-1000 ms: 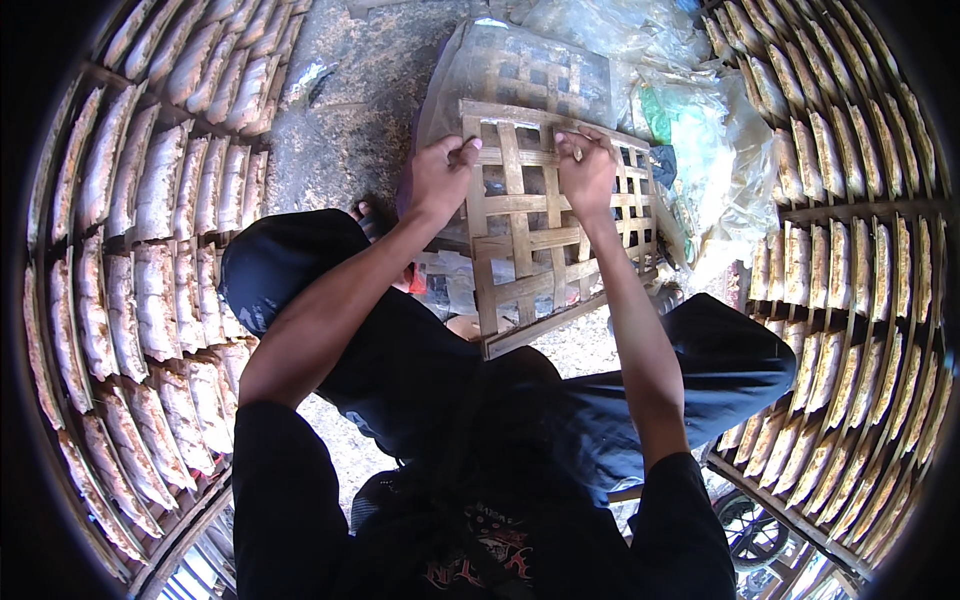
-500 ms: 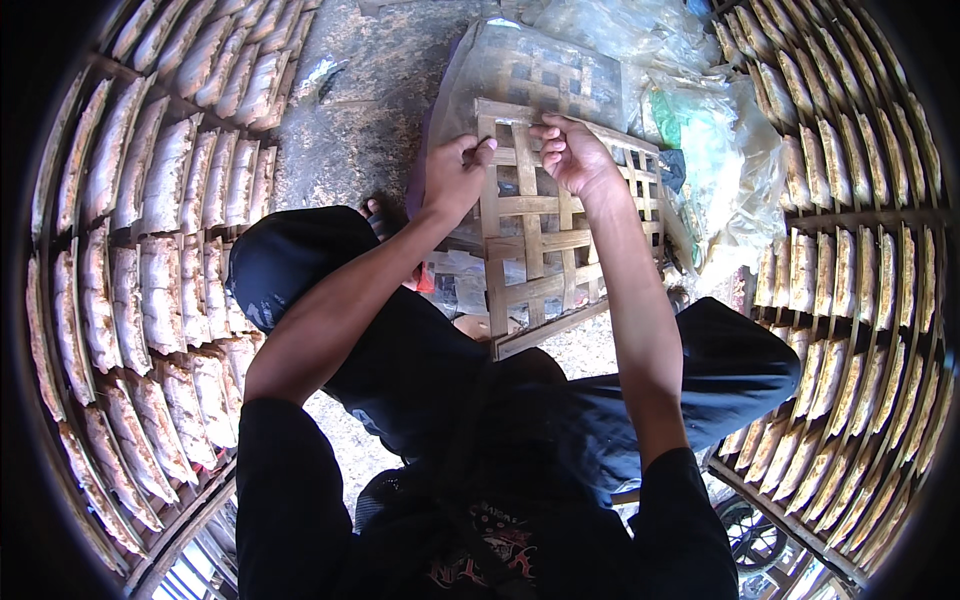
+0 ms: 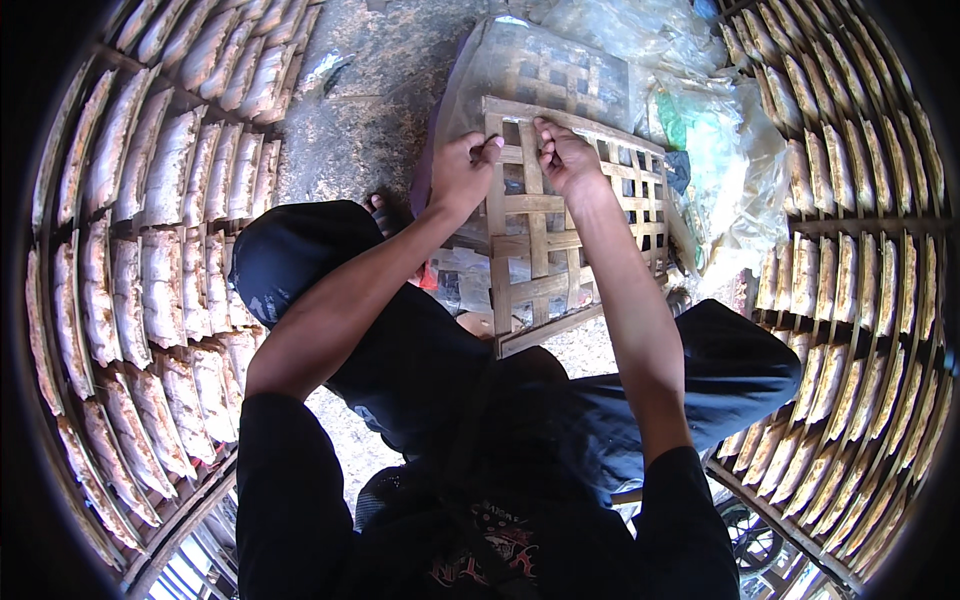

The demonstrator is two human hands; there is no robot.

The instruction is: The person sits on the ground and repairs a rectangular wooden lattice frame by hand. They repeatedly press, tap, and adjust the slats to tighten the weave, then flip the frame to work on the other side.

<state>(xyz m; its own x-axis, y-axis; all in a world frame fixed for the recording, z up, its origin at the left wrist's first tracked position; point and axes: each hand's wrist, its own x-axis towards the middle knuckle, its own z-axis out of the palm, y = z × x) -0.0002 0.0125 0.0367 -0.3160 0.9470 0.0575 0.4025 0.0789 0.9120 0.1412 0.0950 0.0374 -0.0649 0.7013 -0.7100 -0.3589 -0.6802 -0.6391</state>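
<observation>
A woven bamboo lattice panel with a flat wooden border leans upright between my knees. Near its upper left corner, my left hand is closed around the border, thumb bent over it. My right hand is curled, its thumb and fingertips pinching a vertical strip just under the top border. What lies inside the right palm is hidden. Behind the panel, a second lattice shows dimly through clear plastic sheeting.
Slatted racks stand on both sides, with rows of pale, rough-edged pieces on the left and the right. Crumpled clear plastic lies beyond the panel at right. A spoked wheel shows at lower right.
My right hand has shifted slightly left and its fingers have curled in on the strip. The panel has moved a little to the right; my left hand keeps its grip on the border.
</observation>
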